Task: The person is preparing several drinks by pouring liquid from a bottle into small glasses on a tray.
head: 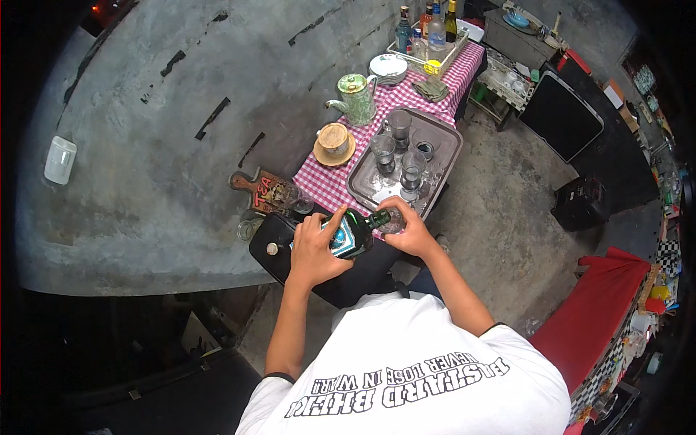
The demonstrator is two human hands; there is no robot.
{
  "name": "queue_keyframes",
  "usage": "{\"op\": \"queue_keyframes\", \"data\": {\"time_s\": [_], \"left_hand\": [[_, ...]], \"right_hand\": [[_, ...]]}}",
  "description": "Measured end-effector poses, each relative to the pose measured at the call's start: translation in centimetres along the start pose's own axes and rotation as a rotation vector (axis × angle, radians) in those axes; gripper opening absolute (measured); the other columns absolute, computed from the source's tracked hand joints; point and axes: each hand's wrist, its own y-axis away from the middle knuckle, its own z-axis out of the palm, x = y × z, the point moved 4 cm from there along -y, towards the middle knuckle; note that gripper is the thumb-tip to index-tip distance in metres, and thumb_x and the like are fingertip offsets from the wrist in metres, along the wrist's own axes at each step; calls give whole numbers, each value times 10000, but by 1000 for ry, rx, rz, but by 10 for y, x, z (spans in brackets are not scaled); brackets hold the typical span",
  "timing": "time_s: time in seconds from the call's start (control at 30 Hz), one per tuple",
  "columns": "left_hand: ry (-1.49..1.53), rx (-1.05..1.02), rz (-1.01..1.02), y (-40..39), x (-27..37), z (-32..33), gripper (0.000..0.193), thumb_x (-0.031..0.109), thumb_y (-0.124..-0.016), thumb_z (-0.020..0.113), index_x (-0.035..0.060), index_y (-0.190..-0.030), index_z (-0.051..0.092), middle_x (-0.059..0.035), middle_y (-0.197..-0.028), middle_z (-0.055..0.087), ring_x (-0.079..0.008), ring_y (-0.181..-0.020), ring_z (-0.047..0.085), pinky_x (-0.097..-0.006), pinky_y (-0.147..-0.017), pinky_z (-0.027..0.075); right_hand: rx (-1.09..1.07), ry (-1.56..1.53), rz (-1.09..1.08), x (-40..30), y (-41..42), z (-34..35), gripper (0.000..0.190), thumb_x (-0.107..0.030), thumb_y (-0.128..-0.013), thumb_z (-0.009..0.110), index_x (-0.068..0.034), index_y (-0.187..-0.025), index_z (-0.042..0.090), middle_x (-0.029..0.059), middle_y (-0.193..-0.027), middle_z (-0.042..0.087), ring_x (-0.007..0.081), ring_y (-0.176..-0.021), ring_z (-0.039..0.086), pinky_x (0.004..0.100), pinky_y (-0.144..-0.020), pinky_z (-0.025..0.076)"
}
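Note:
My left hand (321, 247) grips a dark green glass bottle (361, 239) with a blue and white label, tilted with its neck to the right. My right hand (405, 228) holds a clear glass (392, 222) at the bottle's mouth. Whether liquid is flowing is too small to tell. Beyond my hands a brown tray (361, 176) bears several clear glasses (413, 166). A small round cap-like thing (272, 249) lies on the black surface (283, 266) left of my left hand.
A red checked tablecloth (326, 182) carries a lidded cup (333, 138), a green enamel pot (357, 100), stacked plates (388, 68), a folded cloth (431, 88) and a basket (454, 57) of bottles. A wooden tea sign (266, 190) and glass jar (247, 229) stand at left, by the wall.

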Motion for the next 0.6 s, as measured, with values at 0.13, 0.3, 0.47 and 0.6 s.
{"op": "queue_keyframes", "data": {"time_s": [0.13, 0.3, 0.47, 0.6], "left_hand": [[1, 3, 3, 0, -1, 1, 931, 277, -517, 768, 214, -1410, 513, -118, -959, 526, -300, -939, 533, -408, -814, 410], [-3, -3, -1, 0, 0, 0, 936, 277, -515, 769, 214, -1412, 512, -117, -954, 521, -299, -932, 530, -405, -816, 409], [-5, -10, -2, 0, -1, 1, 942, 276, -510, 770, 214, -1414, 510, -119, -956, 519, -300, -931, 530, -405, -819, 410], [-3, -8, 1, 0, -1, 1, 953, 270, -504, 771, 217, -1417, 505, -122, -960, 521, -303, -941, 532, -409, -825, 412]], "right_hand": [[1, -13, -4, 2, 0, 0, 509, 12, -617, 632, -29, -1118, 556, 77, -1101, 545, 189, -1096, 541, 296, -1002, 384], [2, -23, 6, 3, 1, 1, 509, 17, -620, 633, -26, -1121, 554, 77, -1104, 545, 187, -1104, 537, 294, -1006, 378], [-6, -36, 8, 4, 1, 1, 509, 24, -623, 636, -26, -1123, 554, 77, -1107, 543, 188, -1109, 533, 288, -1009, 369], [-3, -48, 5, 7, 1, 2, 506, 26, -625, 639, -26, -1121, 556, 77, -1108, 544, 187, -1110, 532, 288, -1012, 367]]}}
